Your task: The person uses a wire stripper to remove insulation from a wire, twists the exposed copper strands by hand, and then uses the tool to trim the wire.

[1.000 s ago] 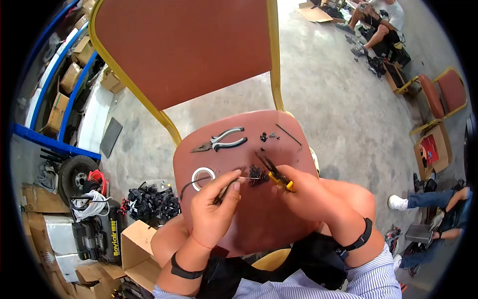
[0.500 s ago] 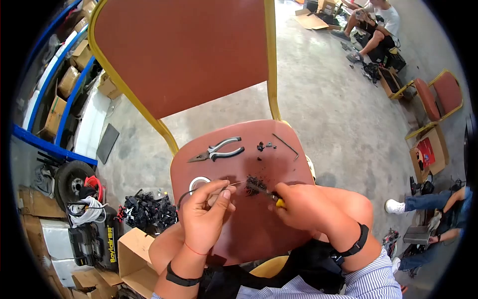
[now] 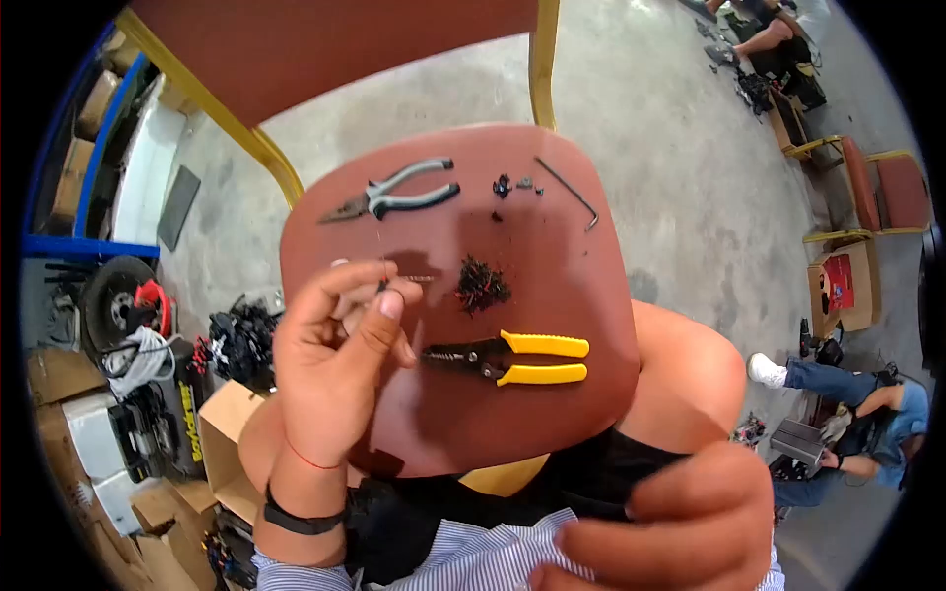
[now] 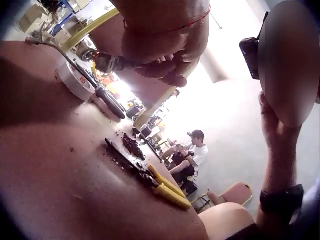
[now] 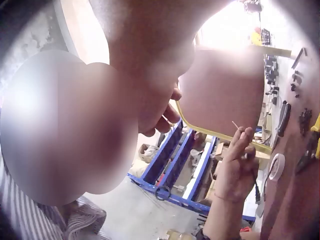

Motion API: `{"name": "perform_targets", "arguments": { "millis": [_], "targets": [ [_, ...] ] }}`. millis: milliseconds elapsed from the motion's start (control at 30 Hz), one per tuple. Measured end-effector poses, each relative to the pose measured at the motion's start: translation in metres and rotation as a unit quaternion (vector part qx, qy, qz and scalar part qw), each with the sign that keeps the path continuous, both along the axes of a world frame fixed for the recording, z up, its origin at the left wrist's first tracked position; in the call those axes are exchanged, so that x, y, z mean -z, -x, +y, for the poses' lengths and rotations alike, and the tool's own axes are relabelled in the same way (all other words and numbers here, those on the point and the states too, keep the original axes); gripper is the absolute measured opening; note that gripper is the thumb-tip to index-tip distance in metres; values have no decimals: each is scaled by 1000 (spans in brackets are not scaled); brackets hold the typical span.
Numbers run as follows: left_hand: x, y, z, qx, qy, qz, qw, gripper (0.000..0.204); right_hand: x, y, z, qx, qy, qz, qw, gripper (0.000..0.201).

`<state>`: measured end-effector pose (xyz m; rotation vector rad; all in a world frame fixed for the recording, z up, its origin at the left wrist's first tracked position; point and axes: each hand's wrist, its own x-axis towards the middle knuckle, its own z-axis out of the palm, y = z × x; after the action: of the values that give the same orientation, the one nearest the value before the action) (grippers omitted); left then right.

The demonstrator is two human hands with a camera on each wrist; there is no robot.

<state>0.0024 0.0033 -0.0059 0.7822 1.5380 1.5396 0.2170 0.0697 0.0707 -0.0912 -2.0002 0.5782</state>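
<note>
My left hand [image 3: 335,364] is over the left part of the chair seat [image 3: 532,433], pinching a thin wire [image 3: 379,244] between thumb and fingers. The wire's pale tip [image 5: 235,124] sticks up past the fingertips in the right wrist view. Wire strippers [image 3: 542,345] with yellow handles lie on the seat, to the right of that hand. My right hand [image 3: 680,522] is blurred, raised at lower right close to the head camera, its fingers loosely bent with nothing seen in them. Beyond the strippers sits a pile of black and red clippings [image 3: 483,286].
Grey-handled pliers [image 3: 394,189], a hex key [image 3: 569,194] and small dark parts [image 3: 503,185] lie toward the seat's back. A white tape roll [image 4: 76,81] lies on the seat. An open cardboard box [image 3: 232,424] stands on the floor at left. Other people sit at right.
My right hand has laid the wire strippers on the seat and moved back toward my head. My left hand still pinches the wire, now turned upward. The head view has tilted down.
</note>
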Motion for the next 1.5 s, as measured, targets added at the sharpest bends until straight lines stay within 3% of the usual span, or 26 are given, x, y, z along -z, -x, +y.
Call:
{"name": "perform_targets", "arguments": {
  "millis": [167, 300, 500, 600, 667, 800, 900, 1000, 1500],
  "targets": [
    [4, -3, 4, 0, 18, -5, 1000, 22, 5, -1, 0, -13, 6, -6, 1000, 9],
    [8, -1, 7, -3, 42, 18, 999, 22, -16, -22, 12, -5, 47, -95, 994, 8],
    [6, -7, 8, 9, 45, 16, 999, 20, 5, -19, 17, 56, -47, -24, 997, 8],
    [5, -4, 5, 13, 47, 25, 998, 20, -1, -16, 2, 97, 39, -44, 994, 4],
    [6, -6, 3, 5, 51, 24, 998, 20, 1, -11, 0, 86, 21, 6, 996, 2],
    [3, -4, -1, 18, 43, 40, 998, 21, 28, 7, 12, 62, -122, 161, 977, 7],
    [4, -7, -3, 14, 32, 51, 998, 22, 11, 2, 16, 6, -25, 105, 994, 9],
    [2, -6, -4, 16, 41, 68, 997, 22, 14, 7, 20, 28, -78, 141, 987, 9],
    [4, -10, -2, 0, 35, 91, 995, 21, 7, -10, 7, -12, -64, 77, 995, 10]
  ]
}}
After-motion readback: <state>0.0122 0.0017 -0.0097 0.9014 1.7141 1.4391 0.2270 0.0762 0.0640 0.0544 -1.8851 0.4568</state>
